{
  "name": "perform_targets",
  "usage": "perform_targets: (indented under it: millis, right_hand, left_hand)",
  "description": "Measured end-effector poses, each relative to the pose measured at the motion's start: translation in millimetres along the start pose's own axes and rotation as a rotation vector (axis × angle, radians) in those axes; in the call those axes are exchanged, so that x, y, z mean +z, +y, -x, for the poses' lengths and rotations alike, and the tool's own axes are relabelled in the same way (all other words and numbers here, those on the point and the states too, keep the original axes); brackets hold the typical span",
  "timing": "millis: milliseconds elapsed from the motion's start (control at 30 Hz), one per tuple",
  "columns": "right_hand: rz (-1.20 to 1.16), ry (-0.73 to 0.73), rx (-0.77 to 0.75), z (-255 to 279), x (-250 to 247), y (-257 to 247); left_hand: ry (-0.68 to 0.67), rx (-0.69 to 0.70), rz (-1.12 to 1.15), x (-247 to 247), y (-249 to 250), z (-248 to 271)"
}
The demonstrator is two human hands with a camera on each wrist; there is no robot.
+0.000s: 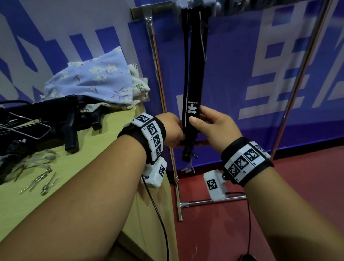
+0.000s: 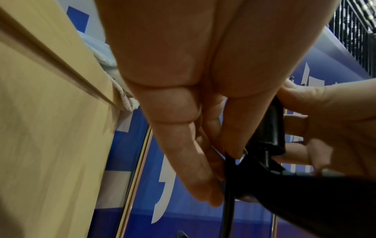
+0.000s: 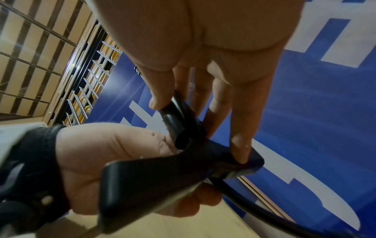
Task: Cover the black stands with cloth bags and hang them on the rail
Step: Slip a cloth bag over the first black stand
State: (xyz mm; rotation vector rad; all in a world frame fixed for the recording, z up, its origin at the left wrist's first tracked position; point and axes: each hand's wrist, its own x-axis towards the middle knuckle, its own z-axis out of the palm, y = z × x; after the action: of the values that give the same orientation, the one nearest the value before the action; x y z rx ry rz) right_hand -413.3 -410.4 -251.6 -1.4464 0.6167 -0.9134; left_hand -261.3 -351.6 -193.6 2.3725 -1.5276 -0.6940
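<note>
Gripping the folded black stand [image 1: 193, 86] from both sides, the two hands meet near its lower end, at about twelve o'clock from the person's chest. The right hand [image 1: 216, 128] wraps the shaft, thumb across the front just under the white logo, fingers curled behind. The left hand [image 1: 172, 130] closes on the bottom part from nine o'clock, wrist bent inward, forearm reaching up from seven o'clock.

From the right wrist camera, the right thumb and fingertips [image 3: 239, 154] press on a flat black piece at the stand's foot, something the head view hides. From the left wrist camera, the left fingers [image 2: 203, 190] pinch a thin black strand beside that foot.

Farther off, the stand's top hangs among others on the rail [image 1: 202, 4] at twelve o'clock. At ten o'clock, floral cloth bags [image 1: 91, 78] lie heaped on the yellow table [image 1: 94, 162], beside more black stands [image 1: 50, 119] and loose metal pins [image 1: 44, 179].
</note>
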Motion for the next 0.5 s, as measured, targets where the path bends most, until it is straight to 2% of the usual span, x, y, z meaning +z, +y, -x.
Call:
perform_targets:
  millis: [233, 333, 500]
  right_hand:
    - [0.001, 0.038, 0.011, -3.6, -2.0, -1.4]
    - [-0.028, 0.056, 0.019, -3.5, -4.1, -0.6]
    - [-0.051, 0.059, 0.024, -1.2, -5.0, -1.2]
  left_hand:
    - [-0.038, -0.046, 0.116, -1.3, 5.7, 6.9]
    - [-0.058, -0.080, 0.238, -1.6, 8.4, 9.5]
    - [-0.046, -0.021, 0.149, -0.4, 7.5, 10.1]
